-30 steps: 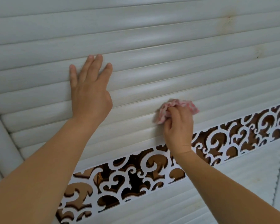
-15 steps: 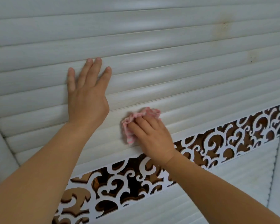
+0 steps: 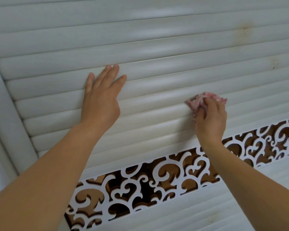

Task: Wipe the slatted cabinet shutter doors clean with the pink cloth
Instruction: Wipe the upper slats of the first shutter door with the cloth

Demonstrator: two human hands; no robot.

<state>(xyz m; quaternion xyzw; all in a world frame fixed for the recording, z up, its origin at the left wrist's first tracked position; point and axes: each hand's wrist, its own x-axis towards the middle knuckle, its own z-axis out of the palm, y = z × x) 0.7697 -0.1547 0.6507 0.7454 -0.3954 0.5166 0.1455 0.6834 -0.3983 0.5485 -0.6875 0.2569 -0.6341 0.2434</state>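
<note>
bunched pink cloth (image 3: pixel 205 101) against white slatted shutter (image 3: pixel 157 72)

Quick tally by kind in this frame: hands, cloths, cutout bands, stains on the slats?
Bare hands: 2, left hand flat on the white slatted shutter, right hand
Crumpled pink cloth: 1
White scrollwork cutout band: 1
Yellowish-brown stains: 2
Total: 6

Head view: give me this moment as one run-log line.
step: wiping slats | right hand: grips pink cloth against shutter door | left hand: flat on slats | stain: upper right, untouched
</note>
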